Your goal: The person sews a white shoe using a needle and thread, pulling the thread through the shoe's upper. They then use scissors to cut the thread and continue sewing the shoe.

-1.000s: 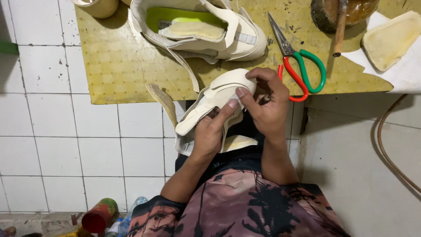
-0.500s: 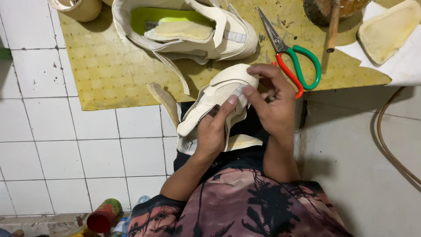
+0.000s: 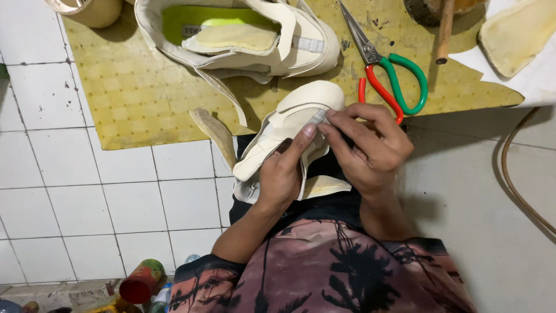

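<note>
Fingers of both hands pinch the cream shoe upper (image 3: pixel 289 130) just below the scissors (image 3: pixel 391 75) — left hand (image 3: pixel 284 174) steadying, right hand (image 3: pixel 370 148) pressing its strap; smoothing likely continues.

Hidden and cut-off parts around our 2 hands

Our left hand (image 3: pixel 282 174) covers the middle of the cream shoe upper (image 3: pixel 292 119), and our right hand (image 3: pixel 370 148) hides its far side; the small strip pinched between our fingertips is too small to tell. The top edge crops the second shoe (image 3: pixel 243 40), the tape roll (image 3: pixel 87 8), the scissor tips (image 3: pixel 347 14) and the wooden-handled tool (image 3: pixel 445 29). The insole (image 3: pixel 515 35) runs off the right edge.
</note>
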